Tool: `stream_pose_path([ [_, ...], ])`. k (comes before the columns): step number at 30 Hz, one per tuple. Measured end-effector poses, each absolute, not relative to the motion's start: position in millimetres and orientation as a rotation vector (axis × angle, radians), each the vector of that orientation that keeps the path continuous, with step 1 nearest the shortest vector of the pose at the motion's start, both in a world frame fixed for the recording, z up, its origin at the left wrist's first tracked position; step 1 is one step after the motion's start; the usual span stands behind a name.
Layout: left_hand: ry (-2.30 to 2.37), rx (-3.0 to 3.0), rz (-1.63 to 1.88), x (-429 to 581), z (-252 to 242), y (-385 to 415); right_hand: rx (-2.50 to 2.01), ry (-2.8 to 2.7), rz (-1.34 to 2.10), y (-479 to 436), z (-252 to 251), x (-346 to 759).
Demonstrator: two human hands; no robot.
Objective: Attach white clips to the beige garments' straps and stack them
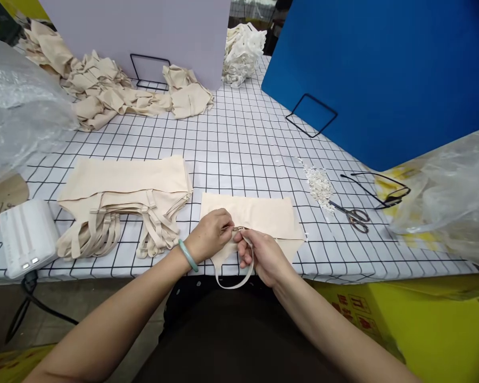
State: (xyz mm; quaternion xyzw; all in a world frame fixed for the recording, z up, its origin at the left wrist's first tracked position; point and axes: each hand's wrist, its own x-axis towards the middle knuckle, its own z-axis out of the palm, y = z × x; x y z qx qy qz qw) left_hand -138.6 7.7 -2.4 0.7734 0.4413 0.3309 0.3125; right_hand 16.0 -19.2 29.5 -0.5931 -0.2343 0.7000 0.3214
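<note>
A beige strappy top (263,210) lies flat at the table's front edge, right in front of me. My left hand (207,234), with a pale green bangle (188,256) on the wrist, is closed in a pinch at the end of the strap. Opposite it, my right hand (267,258) pinches the same beige strap (235,287), which loops down over the edge. Between the fingertips a small slider or ring shows, too small to make out fully. To the left lies a neat stack of similar tops (127,175), their straps hanging toward me.
Scissors (353,215), a pile of white scraps (319,186) and eyeglasses (383,199) lie on the right. A white power bank (27,236) with a cable sits left. Crumpled beige garments (99,88), a blue board (383,69) and plastic bags (19,106) stand around the checked tablecloth (231,143).
</note>
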Motion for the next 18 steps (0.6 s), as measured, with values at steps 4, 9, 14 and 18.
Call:
stream_pose_path([
  [4,1.155,2.034,0.882,-139.1,-1.9,8.1,-1.563,-0.593,1.834,-17.8,27.8,13.2],
  [9,1.142,2.006,0.878,-139.9,-0.8,9.0,-1.554,-0.598,1.811,-17.1,29.0,11.6],
  [14,1.151,1.995,0.865,-139.3,0.4,9.4,-1.544,-0.645,1.794,-16.5,30.7,10.6],
  [18,1.156,1.983,0.869,-138.5,1.6,9.0,-1.569,-0.663,1.778,-18.0,30.2,8.8],
])
